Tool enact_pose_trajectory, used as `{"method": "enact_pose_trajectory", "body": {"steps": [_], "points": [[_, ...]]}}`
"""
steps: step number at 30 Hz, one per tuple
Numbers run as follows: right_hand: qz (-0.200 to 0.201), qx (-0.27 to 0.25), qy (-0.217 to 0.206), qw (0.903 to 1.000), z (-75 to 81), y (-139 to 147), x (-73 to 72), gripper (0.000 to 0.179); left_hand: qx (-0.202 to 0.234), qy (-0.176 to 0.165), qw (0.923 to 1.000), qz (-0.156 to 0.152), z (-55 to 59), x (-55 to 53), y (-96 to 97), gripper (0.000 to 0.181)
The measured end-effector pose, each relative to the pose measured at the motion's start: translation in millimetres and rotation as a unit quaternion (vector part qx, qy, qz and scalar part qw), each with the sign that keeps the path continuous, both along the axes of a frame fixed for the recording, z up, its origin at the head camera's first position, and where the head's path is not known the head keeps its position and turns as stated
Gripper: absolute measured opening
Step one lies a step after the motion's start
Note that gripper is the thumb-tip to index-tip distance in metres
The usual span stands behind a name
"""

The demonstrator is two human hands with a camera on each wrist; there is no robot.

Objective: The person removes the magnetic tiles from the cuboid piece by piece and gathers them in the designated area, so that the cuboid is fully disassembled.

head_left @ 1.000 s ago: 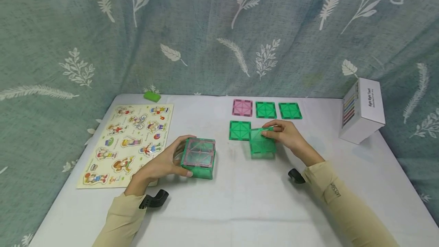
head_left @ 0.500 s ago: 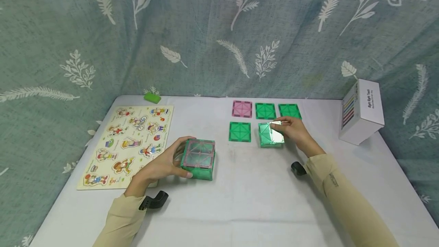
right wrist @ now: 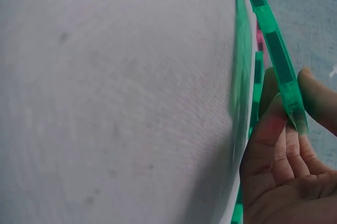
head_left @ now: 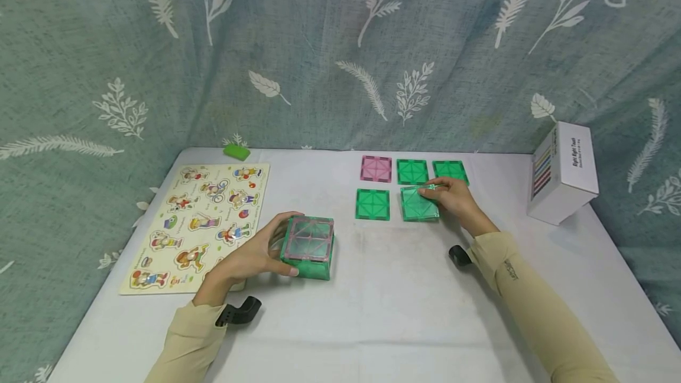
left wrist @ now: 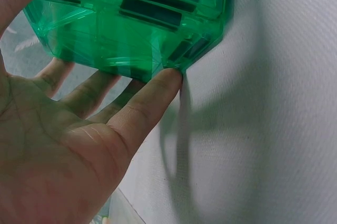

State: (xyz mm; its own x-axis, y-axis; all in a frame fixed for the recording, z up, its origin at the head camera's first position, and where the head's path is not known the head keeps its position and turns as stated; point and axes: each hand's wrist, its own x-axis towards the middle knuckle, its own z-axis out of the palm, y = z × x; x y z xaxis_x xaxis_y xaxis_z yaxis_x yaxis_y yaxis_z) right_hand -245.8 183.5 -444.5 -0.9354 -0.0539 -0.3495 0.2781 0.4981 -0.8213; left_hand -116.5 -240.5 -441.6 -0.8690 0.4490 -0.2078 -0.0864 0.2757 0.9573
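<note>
My left hand [head_left: 250, 256] grips a box-like block of see-through magnetic tiles [head_left: 310, 244], green at the sides with a pink-rimmed tile on top, between thumb and fingers. In the left wrist view, dark magnet strips show along the block's [left wrist: 121, 34] green edges. To the right, my right hand [head_left: 459, 204] pinches one green square magnetic tile [head_left: 416, 204] by its far right corner. The right wrist view shows that tile [right wrist: 276, 45] edge-on, tilted off the white cloth, between thumb and fingers. A flat green tile [head_left: 372, 204] lies just left of it.
Behind lie a pink tile [head_left: 376, 168] and two green tiles [head_left: 412, 171] in a row. A picture puzzle board [head_left: 197, 223] is at left, with a green block [head_left: 236, 151] behind it. A white box [head_left: 563, 173] stands at far right.
My right hand has moved the green tile right and slightly away, from in front of the flat green tile to beside it, lowering it. The left hand and its block stay put.
</note>
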Motion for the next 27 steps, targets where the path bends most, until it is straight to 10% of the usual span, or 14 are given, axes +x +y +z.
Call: {"method": "enact_pose_trajectory", "body": {"steps": [27], "points": [[-0.003,0.055,0.011,0.9984,-5.7,-6.3,-3.3,0.050,0.028,0.000,0.9995,-0.013,0.0,-2.4,-1.3,0.109]]}}
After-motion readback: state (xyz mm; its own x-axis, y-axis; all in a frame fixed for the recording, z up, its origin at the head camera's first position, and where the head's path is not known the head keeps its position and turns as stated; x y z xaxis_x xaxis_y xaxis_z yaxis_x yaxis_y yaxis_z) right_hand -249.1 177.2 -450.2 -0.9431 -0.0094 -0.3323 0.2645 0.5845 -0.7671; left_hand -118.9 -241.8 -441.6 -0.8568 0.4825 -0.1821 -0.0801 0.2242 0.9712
